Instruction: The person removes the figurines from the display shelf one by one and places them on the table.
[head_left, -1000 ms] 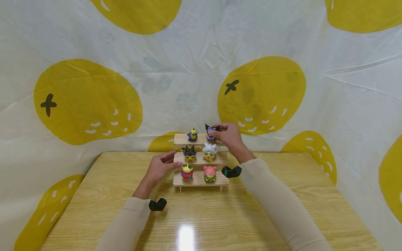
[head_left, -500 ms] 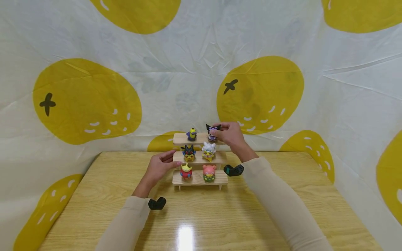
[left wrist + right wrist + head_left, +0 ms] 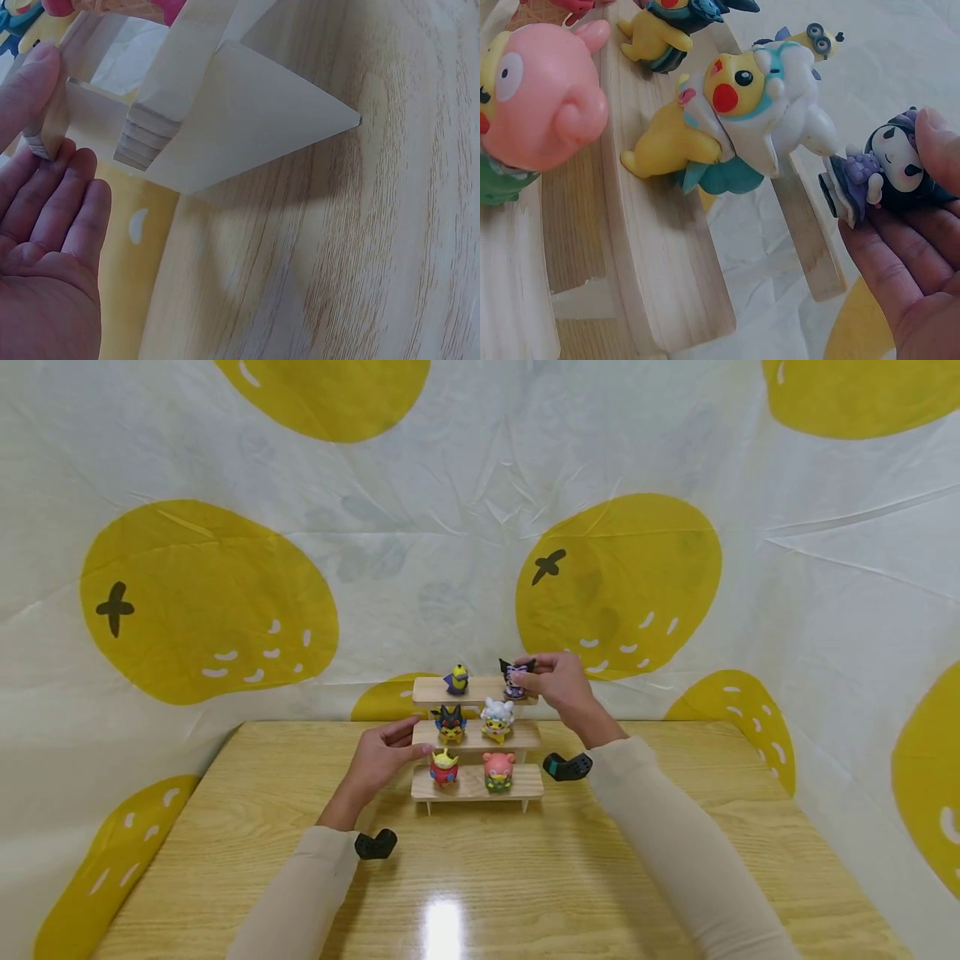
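A three-tier wooden display stand (image 3: 472,787) stands on the table with two toy figurines per tier. My left hand (image 3: 378,762) holds the left end of its middle board (image 3: 54,120), thumb above and fingertips beneath. At the right of the top tier, my right hand (image 3: 566,687) pinches a black-and-purple figurine (image 3: 889,154) between thumb and fingers; its base is right at the board's end. A minion figurine (image 3: 457,681) is at the top left. On the middle tier are a black-eared figurine (image 3: 452,725) and a white-hooded yellow one (image 3: 497,720).
The bottom tier bears a red figurine with a yellow top (image 3: 444,770) and a pink-hooded figurine (image 3: 498,772). Behind the wood-grain table (image 3: 465,877) hangs a white cloth (image 3: 435,568) with yellow fruit prints.
My right hand has moved slightly right along the top tier with the black-and-purple figurine. My left hand keeps its hold on the stand.
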Action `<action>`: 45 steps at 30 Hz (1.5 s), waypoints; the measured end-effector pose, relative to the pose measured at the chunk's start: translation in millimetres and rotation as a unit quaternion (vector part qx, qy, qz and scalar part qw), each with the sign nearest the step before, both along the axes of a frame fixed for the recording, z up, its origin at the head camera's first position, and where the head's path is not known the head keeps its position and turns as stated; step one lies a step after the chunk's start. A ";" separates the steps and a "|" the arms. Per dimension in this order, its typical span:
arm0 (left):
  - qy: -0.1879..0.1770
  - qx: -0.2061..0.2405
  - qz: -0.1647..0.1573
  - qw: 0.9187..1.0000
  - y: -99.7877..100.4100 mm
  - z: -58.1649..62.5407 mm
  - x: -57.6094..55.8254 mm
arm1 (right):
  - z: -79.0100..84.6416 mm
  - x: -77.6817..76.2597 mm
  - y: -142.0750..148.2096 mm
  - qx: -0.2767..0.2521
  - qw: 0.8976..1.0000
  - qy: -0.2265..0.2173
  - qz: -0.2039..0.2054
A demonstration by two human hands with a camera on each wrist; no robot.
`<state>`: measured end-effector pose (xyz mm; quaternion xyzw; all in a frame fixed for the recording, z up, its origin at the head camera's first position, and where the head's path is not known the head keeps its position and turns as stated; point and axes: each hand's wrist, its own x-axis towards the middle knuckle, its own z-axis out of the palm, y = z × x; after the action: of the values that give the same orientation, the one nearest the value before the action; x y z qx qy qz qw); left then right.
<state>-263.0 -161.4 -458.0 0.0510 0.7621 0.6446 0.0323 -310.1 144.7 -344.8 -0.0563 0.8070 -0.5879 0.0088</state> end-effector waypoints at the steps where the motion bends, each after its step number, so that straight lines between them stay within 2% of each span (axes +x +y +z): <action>1: 0.001 0.000 0.000 1.000 0.0 0.2 0.1 | 0.3 0.5 0.9 0.001 1.000 0.000 0.002; 14: -0.002 -0.003 0.005 1.000 -0.3 -2.5 -0.6 | -1.0 4.7 20.8 0.009 0.999 0.010 0.047; 31: 0.002 -0.011 0.006 1.000 0.6 -4.6 -0.5 | -2.5 6.7 46.1 0.050 0.998 0.016 0.044; 45: 0.009 -0.014 0.003 1.000 0.7 -3.5 0.3 | -7.3 7.0 64.4 0.047 0.998 0.010 0.041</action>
<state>-262.7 -160.8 -461.5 0.0534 0.7716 0.6334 0.0242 -303.1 209.2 -352.1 -0.0950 0.8308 -0.5477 0.0276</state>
